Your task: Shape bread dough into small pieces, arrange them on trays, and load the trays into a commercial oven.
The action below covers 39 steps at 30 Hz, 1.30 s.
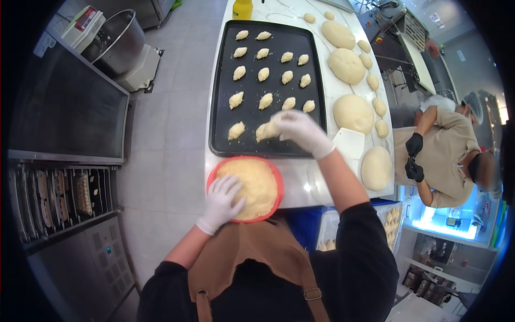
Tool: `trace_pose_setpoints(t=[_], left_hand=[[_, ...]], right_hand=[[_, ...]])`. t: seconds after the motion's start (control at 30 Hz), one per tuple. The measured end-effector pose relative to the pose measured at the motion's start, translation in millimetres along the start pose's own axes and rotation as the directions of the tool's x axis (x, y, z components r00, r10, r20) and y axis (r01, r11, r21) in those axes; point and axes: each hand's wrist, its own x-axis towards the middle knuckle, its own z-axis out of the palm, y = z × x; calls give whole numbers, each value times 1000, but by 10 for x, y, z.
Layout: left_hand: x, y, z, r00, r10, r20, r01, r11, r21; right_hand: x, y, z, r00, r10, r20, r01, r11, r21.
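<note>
A person's gloved right hand [300, 129] pinching a small dough piece [265, 132] at six o'clock on a black tray [274, 88], other little dough pieces [263, 74] toward twelve, gloved left hand [221, 201] loose, fingers spread on yellow crumbs [259, 188], at eight o'clock in a red bowl [280, 185], big dough balls [353, 114] at the tray's three o'clock

- You are standing in a commercial bakery kitchen.
- Your surface [298, 189] carries a black baking tray [292, 38] with shaped dough pieces [263, 74], and big dough rounds [353, 114] beside it.
- On your left stand a large mixer [138, 70] with a steel bowl [127, 40] and a rack of trays [70, 198].
- On your right, a co-worker [445, 145] wears black gloves [414, 145].
</note>
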Motion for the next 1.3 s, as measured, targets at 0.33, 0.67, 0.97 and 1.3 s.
trace_pose_setpoints(t=[0.33, 0.67, 0.97, 1.3], left_hand=[[-275, 285, -172, 983, -75, 166, 70, 997, 34], [-405, 468, -256, 970, -128, 207, 131, 991, 4], [-384, 504, -242, 969, -120, 214, 116, 993, 30], [-328, 544, -292, 975, -110, 191, 107, 994, 29]], right_hand=[[2245, -756, -1792, 932, -51, -360, -6, 988, -155], [2854, -646, -2067, 935, -41, -353, -31, 980, -196], [2869, -894, -1639, 770, -602, -211, -48, 275, -960], [3090, -1020, -919, 953, -282, 113, 34, -271, -962]])
